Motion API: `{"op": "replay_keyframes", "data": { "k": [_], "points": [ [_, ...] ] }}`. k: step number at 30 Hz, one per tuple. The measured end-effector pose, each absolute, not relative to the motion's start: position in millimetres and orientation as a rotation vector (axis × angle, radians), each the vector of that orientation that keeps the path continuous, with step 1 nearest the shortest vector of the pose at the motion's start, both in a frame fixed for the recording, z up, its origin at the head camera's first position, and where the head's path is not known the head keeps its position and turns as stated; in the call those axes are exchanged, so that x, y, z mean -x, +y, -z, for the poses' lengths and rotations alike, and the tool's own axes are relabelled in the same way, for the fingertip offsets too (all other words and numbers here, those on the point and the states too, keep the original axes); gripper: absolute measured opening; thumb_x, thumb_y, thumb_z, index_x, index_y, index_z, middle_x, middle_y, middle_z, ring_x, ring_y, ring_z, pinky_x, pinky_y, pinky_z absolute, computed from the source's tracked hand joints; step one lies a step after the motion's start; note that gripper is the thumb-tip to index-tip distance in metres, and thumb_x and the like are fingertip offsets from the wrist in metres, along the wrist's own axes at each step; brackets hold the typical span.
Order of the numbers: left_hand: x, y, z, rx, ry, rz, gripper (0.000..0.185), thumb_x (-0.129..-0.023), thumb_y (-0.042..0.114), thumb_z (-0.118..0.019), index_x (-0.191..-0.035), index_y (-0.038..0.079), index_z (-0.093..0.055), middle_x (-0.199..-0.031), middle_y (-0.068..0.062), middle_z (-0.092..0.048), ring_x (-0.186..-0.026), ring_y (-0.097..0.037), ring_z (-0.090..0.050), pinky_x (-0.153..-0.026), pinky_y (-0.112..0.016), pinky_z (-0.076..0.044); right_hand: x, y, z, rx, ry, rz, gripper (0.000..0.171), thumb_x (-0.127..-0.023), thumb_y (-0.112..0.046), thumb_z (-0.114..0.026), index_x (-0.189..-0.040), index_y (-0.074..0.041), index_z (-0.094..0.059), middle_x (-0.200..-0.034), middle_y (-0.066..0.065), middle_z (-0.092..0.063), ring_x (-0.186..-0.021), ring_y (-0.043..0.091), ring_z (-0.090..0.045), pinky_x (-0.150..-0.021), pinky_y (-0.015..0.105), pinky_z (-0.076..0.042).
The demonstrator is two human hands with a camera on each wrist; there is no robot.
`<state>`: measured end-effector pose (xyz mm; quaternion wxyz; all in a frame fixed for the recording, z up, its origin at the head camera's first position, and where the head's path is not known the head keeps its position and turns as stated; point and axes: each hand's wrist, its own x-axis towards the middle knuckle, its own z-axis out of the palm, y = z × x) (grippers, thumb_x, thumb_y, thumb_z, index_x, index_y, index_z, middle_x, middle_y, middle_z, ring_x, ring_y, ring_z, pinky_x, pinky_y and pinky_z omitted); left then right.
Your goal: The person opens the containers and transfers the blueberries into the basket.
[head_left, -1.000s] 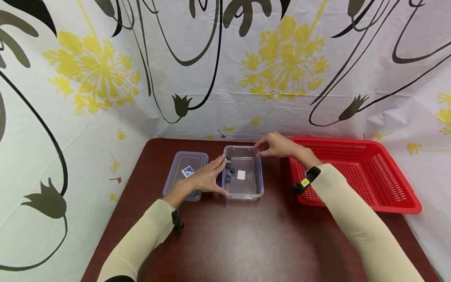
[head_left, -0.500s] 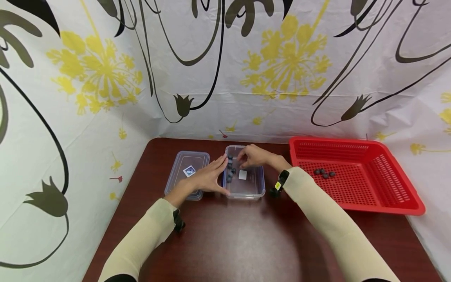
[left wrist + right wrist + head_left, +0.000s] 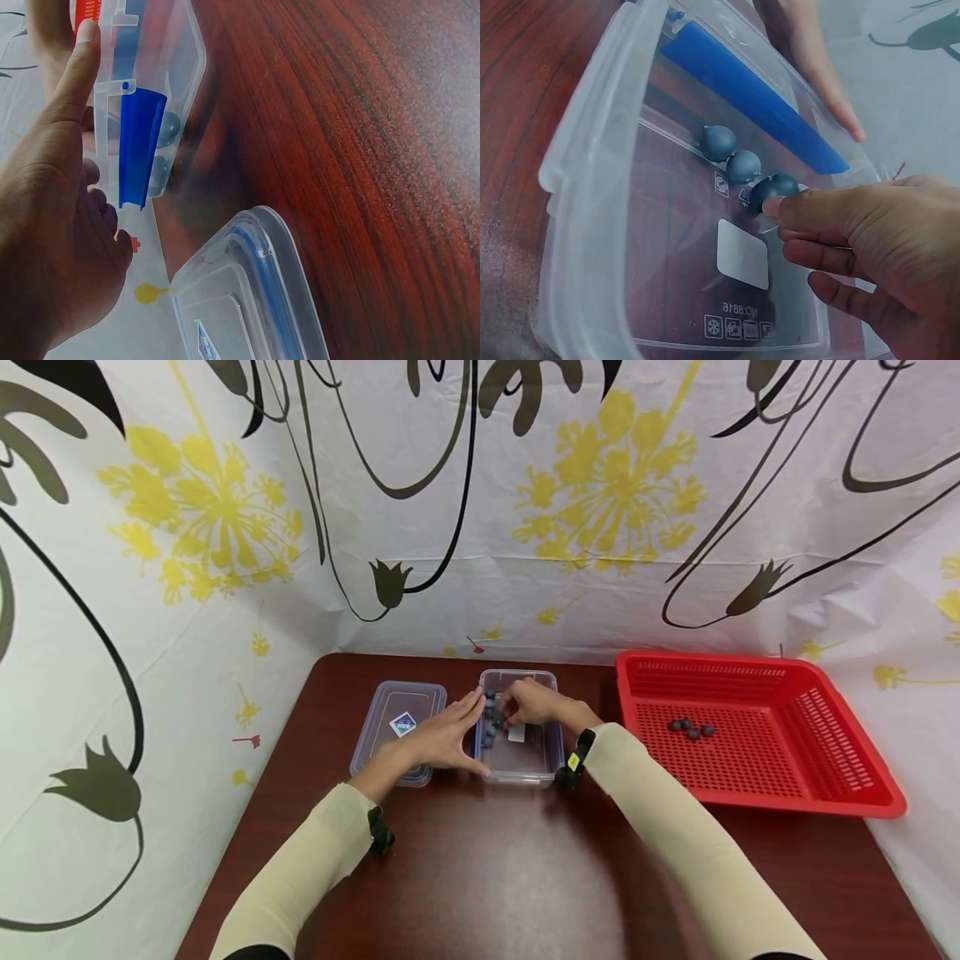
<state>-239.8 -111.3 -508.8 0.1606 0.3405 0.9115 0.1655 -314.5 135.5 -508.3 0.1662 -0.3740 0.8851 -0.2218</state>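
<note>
A clear plastic food container (image 3: 525,764) with blue side clips stands on the table. Several blueberries (image 3: 718,143) lie along its left side. My right hand (image 3: 534,702) reaches inside, its thumb and fingers pinching a blueberry (image 3: 759,198) at the bottom; the index fingertip is hidden behind the thumb in the right wrist view. Spread along the container's left side, my left hand (image 3: 444,735) rests its straight fingers at the far corner and its thumb at the near corner. The clear lid (image 3: 375,735) lies flat just left of the container, partly behind the left hand.
A red perforated basket (image 3: 750,785) stands at the right of the dark wooden table (image 3: 480,877), with several blueberries (image 3: 692,729) on its floor. A patterned white cloth (image 3: 525,585) hangs right behind the table's back edge and along both sides.
My right hand has moved left from the container's right rim, down among the blueberries inside. The basket's blueberries, earlier hidden by the arm, now show. My left hand has stayed put.
</note>
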Motion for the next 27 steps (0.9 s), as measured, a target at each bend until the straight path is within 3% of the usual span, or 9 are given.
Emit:
{"op": "replay_keyframes", "data": {
  "k": [20, 27],
  "points": [
    [238.8, -111.3, 507.4, -0.985, 2.601, -0.492, 0.132, -0.083, 0.071, -0.079, -0.17, 0.006, -0.003, -0.179, -0.009, 0.01, -0.165, -0.026, 0.002, -0.131, -0.052, -0.014, 313.6, 131.6, 525.6, 1.059, 2.58, 0.663, 0.012, -0.085, -0.004, -0.086, -0.095, -0.006, -0.08, -0.085, 0.0, -0.076, -0.077, 0.011, -0.071, -0.072, 0.029, -0.06],
    [237.6, -111.5, 507.4, -0.974, 2.597, -0.503, 0.132, -0.083, 0.07, -0.079, -0.17, 0.007, -0.003, -0.179, -0.009, 0.009, -0.165, -0.028, 0.002, -0.131, -0.053, -0.015, 310.4, 133.6, 519.2, 1.033, 2.584, 0.706, 0.015, -0.086, -0.005, -0.085, -0.1, -0.005, -0.082, -0.089, 0.002, -0.079, -0.08, 0.011, -0.072, -0.075, 0.029, -0.061]
  ]
}}
